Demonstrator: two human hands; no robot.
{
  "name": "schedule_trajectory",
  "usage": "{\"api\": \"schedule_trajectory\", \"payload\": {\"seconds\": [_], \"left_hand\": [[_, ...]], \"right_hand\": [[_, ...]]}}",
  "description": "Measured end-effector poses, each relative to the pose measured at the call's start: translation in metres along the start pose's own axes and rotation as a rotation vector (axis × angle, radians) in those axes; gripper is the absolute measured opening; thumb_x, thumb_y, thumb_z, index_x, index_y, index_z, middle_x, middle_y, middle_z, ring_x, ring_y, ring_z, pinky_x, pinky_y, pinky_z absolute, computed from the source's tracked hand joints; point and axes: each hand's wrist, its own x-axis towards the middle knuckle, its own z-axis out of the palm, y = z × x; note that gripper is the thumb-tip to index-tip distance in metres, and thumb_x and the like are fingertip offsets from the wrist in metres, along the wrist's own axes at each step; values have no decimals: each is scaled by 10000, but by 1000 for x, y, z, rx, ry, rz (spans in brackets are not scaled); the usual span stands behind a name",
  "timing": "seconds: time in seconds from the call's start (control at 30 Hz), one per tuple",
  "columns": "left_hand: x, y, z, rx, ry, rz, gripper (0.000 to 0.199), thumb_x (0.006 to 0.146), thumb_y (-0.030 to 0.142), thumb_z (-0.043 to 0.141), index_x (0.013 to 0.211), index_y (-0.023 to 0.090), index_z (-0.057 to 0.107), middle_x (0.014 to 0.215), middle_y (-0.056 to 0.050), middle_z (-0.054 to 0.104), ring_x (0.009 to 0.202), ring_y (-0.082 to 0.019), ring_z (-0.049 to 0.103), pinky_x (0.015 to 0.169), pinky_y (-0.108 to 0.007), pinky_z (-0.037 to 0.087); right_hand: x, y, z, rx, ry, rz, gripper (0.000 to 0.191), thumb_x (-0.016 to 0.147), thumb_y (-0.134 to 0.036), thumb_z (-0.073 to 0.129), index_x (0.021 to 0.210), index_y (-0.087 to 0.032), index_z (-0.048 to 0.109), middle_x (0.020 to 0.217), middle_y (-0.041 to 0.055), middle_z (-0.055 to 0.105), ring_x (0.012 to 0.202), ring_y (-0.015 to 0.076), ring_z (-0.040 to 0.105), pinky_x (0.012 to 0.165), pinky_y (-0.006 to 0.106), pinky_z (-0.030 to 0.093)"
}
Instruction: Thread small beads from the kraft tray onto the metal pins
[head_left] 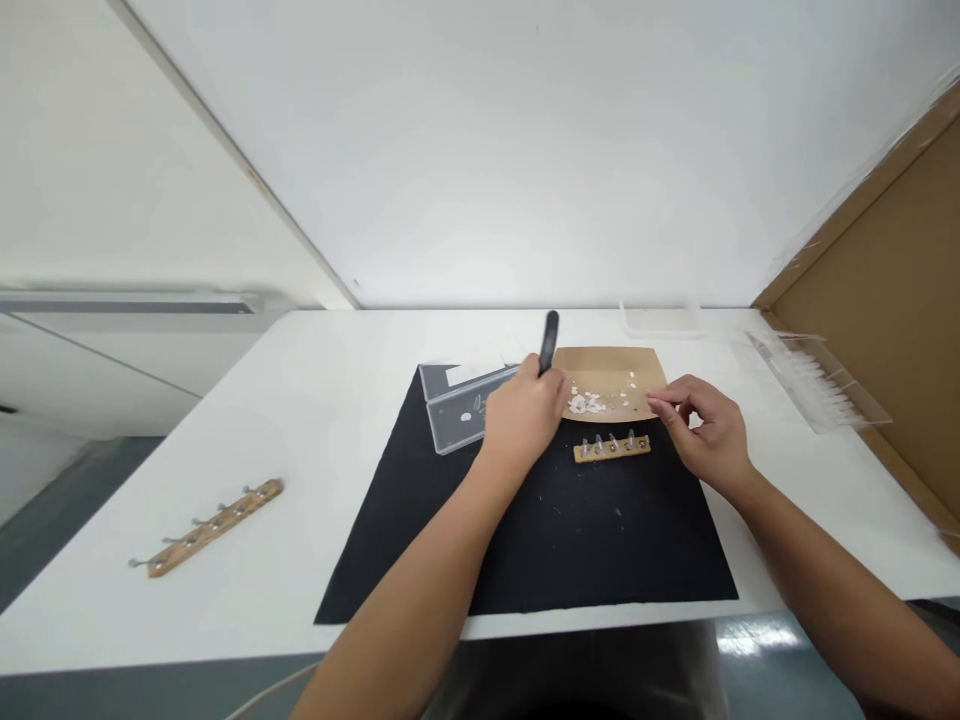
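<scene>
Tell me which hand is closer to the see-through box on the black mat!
Left: the left hand is at the box's right end, while the right hand is farther away, past the brown tray.

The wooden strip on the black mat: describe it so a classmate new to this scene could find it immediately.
On the white table, find the black mat. Look just on the near side of the brown sheet for the wooden strip. Small clear pieces stand along it, and it lies on the mat, unlike the other strip at far left.
</scene>
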Motion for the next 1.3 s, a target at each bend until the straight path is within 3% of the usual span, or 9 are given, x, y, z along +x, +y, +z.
{"api": "schedule_trajectory", "payload": {"seconds": [0.13,0.33,0.63,0.73,0.83,1.0,1.07,1.2,1.3], "left_hand": [[7,-11,-8,156,-81,-180,367,1089,352,435,1057,214,773,1074,-108,639,717,-214,655,598,-308,415],[12,-20,-13,205,-230,-333,383,1061,252,411,1027,184,786,1085,-139,631,807,-261,698,671,-350,498],[12,-23,-15,217,-235,-358,393,1074,269,399,1060,163,778,1104,-142,629,834,-267,718,697,-357,534],[9,-18,-11,157,-113,-255,381,1084,290,400,1206,179,744,1123,-148,641,792,-240,708,670,-331,514],[6,-10,-2,23,-20,-58,467,1095,272,387,1543,228,509,1128,-144,681,788,-233,707,663,-315,501],[-1,2,12,-119,-48,133,621,1093,227,367,1662,130,139,1072,-162,754,805,-250,730,693,-326,521],[-3,5,13,-109,-77,180,611,1092,225,372,1649,114,148,1095,-175,759,822,-263,743,709,-341,529],[-5,8,9,-37,-67,324,506,1088,192,382,1591,157,337,1205,-163,728,910,-260,747,684,-308,510],[-6,8,9,28,-15,410,467,1072,163,418,1531,228,471,1122,-99,723,793,-200,712,630,-275,465]], "right_hand": [[-1,2,1,-38,-17,63,91,1005,-312,695,955,-255,745,891,15,731,658,136,584,561,300,479],[-3,6,0,-50,-41,97,128,1008,-355,686,943,-255,735,893,20,727,691,148,597,569,304,486],[-4,11,3,-59,-69,150,204,1014,-429,665,972,-247,748,884,36,720,701,163,622,560,310,492],[-3,12,4,-71,-77,144,214,1014,-439,662,970,-248,750,875,35,717,692,163,623,558,309,497],[-3,12,4,-85,-84,143,230,1017,-449,655,962,-245,745,870,38,717,693,170,629,563,314,511],[-3,13,4,-104,-75,125,228,1018,-447,652,955,-242,731,845,33,706,672,166,616,573,316,521],[-3,13,5,-103,-70,124,215,1015,-437,657,959,-243,734,839,29,703,668,163,610,577,315,514],[-4,12,6,-123,-58,137,205,1010,-420,666,935,-240,730,844,23,706,676,159,608,586,316,497],[-5,11,8,-126,-52,138,197,1008,-410,668,929,-238,723,837,20,706,669,156,602,581,315,486]]}}
